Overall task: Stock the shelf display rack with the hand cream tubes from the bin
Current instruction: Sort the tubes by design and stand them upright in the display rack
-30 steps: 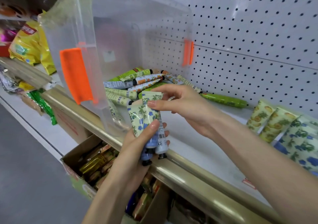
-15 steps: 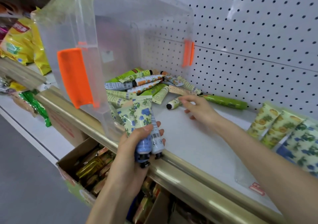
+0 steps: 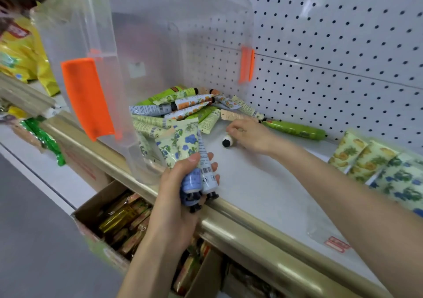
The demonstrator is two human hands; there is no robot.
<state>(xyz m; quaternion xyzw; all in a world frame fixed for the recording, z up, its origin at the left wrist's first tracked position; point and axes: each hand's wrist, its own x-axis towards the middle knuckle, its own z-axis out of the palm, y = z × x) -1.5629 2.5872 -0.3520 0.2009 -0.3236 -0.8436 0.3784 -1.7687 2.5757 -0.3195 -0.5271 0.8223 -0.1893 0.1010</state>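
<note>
On the white shelf (image 3: 263,190), just right of the tipped clear bin (image 3: 142,34), lies a loose tube with a black cap (image 3: 227,141); the right hand (image 3: 249,135) rests over its body with fingers curled down around it, though whether the grip has closed I cannot tell; the cap pokes out toward the shelf's front edge. Behind it a heap of hand cream tubes (image 3: 183,110) spills from the bin's open mouth, crossing one another at all angles; a long green tube (image 3: 295,129) lies apart against the pegboard (image 3: 332,46). The left hand (image 3: 180,206) is clenched around a bunch of blue-flowered tubes (image 3: 190,158), caps down, crimped ends fanning upward, held just above the brass-coloured shelf rail (image 3: 263,240). Far right, tubes already stocked (image 3: 375,167) stand in a leaning row.

These tubes look light and soft-walled, likely to dent if squeezed and slick enough to slide in a bundle; the firmer places to take hold are probably the shoulder near the cap or the flat crimped end; the lone tube may roll, so a pinch across its body seems safest.
</note>
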